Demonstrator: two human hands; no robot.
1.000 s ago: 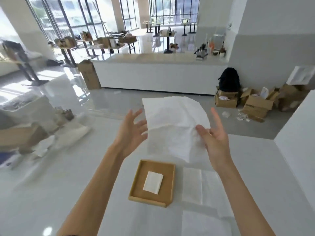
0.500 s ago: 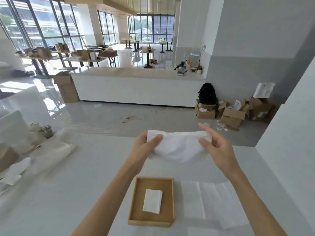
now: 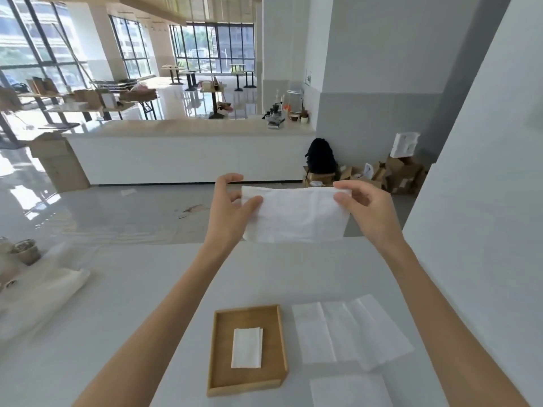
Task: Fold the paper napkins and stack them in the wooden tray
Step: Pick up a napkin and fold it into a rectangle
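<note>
Here, a white paper napkin [image 3: 295, 217] hangs in the air above the far part of a white table [image 3: 123, 304], folded over into a wide band with its top edge stretched level between two bare hands. The left hand [image 3: 230, 211] pinches the napkin's upper left corner, thumb on the near face and fingers curled behind it. The right hand [image 3: 368, 210] pinches the upper right corner between thumb and forefinger, the other fingers curled loosely below. Both forearms reach forward from the bottom edge of the view. On the table close to the person sits a shallow wooden tray [image 3: 271, 348], and one small folded napkin [image 3: 246, 348] lies flat in its middle, apart from the tray's walls. Just to the right of the tray, several unfolded napkins [image 3: 346, 333] lie overlapping on the table, with another sheet [image 3: 349, 390] nearer the person. At the table's left edge lies a crumpled white bag [image 3: 44, 292]. Beyond the table stands a long white counter [image 3: 188, 154], with a black backpack [image 3: 320, 155] and open cardboard boxes [image 3: 395, 173] on the floor at its right end. A pale wall [image 3: 484, 201] rises close on the right.
</note>
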